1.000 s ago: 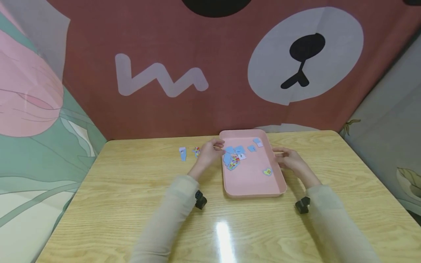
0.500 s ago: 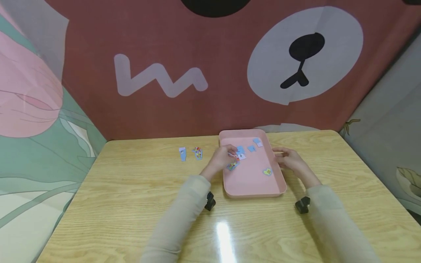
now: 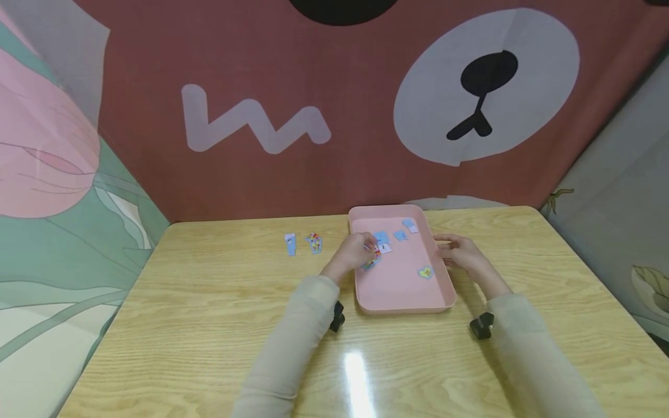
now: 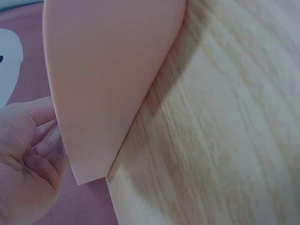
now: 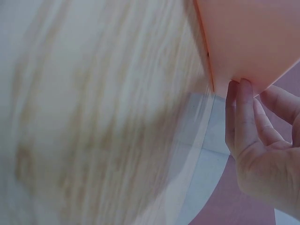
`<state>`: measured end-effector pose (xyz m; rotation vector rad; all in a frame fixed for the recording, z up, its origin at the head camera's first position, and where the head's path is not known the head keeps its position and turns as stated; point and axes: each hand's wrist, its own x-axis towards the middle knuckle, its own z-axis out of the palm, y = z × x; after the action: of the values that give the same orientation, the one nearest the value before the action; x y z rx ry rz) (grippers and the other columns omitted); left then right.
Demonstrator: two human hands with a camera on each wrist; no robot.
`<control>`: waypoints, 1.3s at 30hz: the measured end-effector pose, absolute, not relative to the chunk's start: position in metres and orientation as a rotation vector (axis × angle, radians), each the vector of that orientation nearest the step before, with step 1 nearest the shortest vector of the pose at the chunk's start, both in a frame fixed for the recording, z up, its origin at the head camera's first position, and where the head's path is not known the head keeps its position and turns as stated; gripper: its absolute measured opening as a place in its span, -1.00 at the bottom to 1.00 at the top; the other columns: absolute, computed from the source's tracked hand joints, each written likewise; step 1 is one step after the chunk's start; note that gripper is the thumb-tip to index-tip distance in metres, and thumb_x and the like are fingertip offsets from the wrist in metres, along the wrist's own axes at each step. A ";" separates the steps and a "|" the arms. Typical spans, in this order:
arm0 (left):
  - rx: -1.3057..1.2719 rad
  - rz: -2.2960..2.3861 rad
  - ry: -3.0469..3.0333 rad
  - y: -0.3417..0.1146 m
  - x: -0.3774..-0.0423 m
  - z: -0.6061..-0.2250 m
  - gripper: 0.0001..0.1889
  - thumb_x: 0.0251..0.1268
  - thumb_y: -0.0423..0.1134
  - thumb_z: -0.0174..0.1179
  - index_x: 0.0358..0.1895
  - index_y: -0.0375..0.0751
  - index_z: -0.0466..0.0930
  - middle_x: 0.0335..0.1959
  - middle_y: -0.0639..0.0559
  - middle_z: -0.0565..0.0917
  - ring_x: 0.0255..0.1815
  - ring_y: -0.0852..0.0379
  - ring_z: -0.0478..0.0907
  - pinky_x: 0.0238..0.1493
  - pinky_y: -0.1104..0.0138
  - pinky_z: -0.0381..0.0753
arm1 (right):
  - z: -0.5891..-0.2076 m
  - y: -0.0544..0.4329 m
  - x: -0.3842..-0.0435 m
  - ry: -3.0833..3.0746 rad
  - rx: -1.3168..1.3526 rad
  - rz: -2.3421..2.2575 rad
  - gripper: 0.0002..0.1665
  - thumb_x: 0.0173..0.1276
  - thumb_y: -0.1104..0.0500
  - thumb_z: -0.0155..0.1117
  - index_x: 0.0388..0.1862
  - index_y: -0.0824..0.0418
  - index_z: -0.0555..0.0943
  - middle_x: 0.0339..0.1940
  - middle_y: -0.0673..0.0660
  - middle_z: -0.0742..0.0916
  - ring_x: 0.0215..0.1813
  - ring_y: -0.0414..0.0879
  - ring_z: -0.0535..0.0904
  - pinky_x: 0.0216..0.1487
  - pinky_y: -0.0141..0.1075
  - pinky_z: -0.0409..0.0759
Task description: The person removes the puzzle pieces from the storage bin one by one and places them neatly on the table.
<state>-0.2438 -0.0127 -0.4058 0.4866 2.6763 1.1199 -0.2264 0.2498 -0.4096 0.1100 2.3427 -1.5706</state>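
In the head view, a pink tray [image 3: 397,295] holds several small jigsaw-like card pieces. My left hand [image 3: 354,253] reaches over its left side, fingers bent down onto the pieces there; I cannot tell whether they pinch one. Beside those fingers lie a colourful piece [image 3: 371,265], a white piece with a black figure [image 3: 385,248] and a blue piece [image 3: 382,237]. The tray's wall hides the left fingertips in the left wrist view. My right hand [image 3: 464,254] touches the tray's outer right wall; in the right wrist view its extended fingers [image 5: 245,110] rest against that wall.
Left of the tray, a blue-and-white piece [image 3: 290,245] and a multicoloured piece [image 3: 315,244] lie on the wooden table [image 3: 209,325]. Farther right inside the tray are a blue-white piece [image 3: 410,225], a small blue one [image 3: 400,235] and a yellow-green one [image 3: 425,272]. A printed curtain [image 3: 251,186] hangs behind.
My left hand has moved right, from the tray's left rim to over the pieces inside, uncovering the multicoloured piece on the table. The right hand and tray have stayed in place.
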 end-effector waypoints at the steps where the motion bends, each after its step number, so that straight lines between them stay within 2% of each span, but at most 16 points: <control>1: 0.494 1.096 2.681 -0.012 -0.244 -0.406 -0.67 0.15 -0.46 0.25 0.02 -0.36 0.58 -0.09 -0.18 0.69 -0.02 -0.02 0.61 -0.05 0.37 0.61 | -0.410 0.250 -0.226 2.341 0.109 -1.575 -0.33 0.42 0.27 0.07 0.43 0.45 0.15 0.10 0.31 0.52 -0.27 -0.44 0.56 -0.14 -0.53 0.64; 5: 0.519 1.022 2.681 -0.010 -0.244 -0.404 -0.67 0.15 -0.50 0.22 0.03 -0.36 0.58 -0.08 -0.16 0.68 -0.03 0.01 0.60 -0.07 0.37 0.62 | -0.409 0.251 -0.226 2.340 0.102 -1.585 -0.33 0.41 0.28 0.08 0.42 0.45 0.15 0.10 0.33 0.53 -0.28 -0.45 0.57 -0.14 -0.53 0.64; 8: 0.524 0.956 2.688 -0.008 -0.245 -0.402 -0.66 0.16 -0.52 0.19 0.04 -0.36 0.58 -0.07 -0.15 0.68 -0.02 0.02 0.59 -0.01 0.35 0.62 | -0.409 0.250 -0.225 2.338 0.095 -1.587 -0.32 0.41 0.28 0.08 0.43 0.46 0.14 0.09 0.31 0.53 -0.27 -0.44 0.57 -0.13 -0.52 0.64; 15: 0.533 0.829 2.718 -0.004 -0.249 -0.403 -0.65 0.17 -0.48 0.23 0.06 -0.31 0.59 -0.08 -0.10 0.68 -0.03 0.08 0.57 0.07 0.35 0.59 | -0.411 0.250 -0.226 2.337 0.098 -1.581 -0.32 0.41 0.28 0.09 0.43 0.45 0.14 0.11 0.32 0.52 -0.26 -0.43 0.58 -0.13 -0.52 0.64; 23: 0.506 0.709 2.737 -0.003 -0.252 -0.402 -0.64 0.12 -0.42 0.28 0.05 -0.29 0.60 -0.18 -0.08 0.66 -0.22 0.13 0.46 -0.05 0.35 0.55 | -0.410 0.249 -0.226 2.345 0.105 -1.561 -0.32 0.42 0.27 0.07 0.44 0.44 0.14 0.17 0.38 0.49 -0.24 -0.45 0.55 -0.10 -0.52 0.63; 28: 0.486 0.544 2.755 -0.001 -0.250 -0.399 -0.64 0.10 -0.34 0.34 0.02 -0.23 0.62 -0.08 0.00 0.67 -0.08 0.13 0.54 0.10 0.32 0.56 | -0.410 0.249 -0.226 2.349 0.106 -1.548 -0.32 0.43 0.25 0.07 0.45 0.43 0.13 0.24 0.46 0.44 -0.23 -0.45 0.54 -0.09 -0.51 0.63; 35: 0.512 0.342 2.800 0.004 -0.248 -0.401 -0.71 0.10 -0.25 0.37 -0.07 -0.15 0.67 -0.12 0.06 0.70 -0.07 0.13 0.57 0.04 0.31 0.56 | -0.410 0.249 -0.226 2.351 0.107 -1.541 -0.32 0.43 0.24 0.07 0.45 0.42 0.13 0.28 0.49 0.41 -0.22 -0.46 0.54 -0.08 -0.51 0.63; 39: 0.548 0.303 2.795 0.005 -0.248 -0.402 -0.66 0.12 -0.27 0.36 0.02 -0.10 0.66 -0.01 0.08 0.69 0.06 0.12 0.57 0.13 0.29 0.55 | -0.410 0.250 -0.226 2.361 0.103 -1.530 -0.32 0.44 0.24 0.06 0.45 0.42 0.13 0.30 0.52 0.39 -0.21 -0.46 0.53 -0.09 -0.51 0.63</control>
<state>-0.2475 0.0051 -0.4015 0.5478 2.7953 0.3033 -0.2263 0.2500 -0.4100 0.1030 2.3615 -1.5305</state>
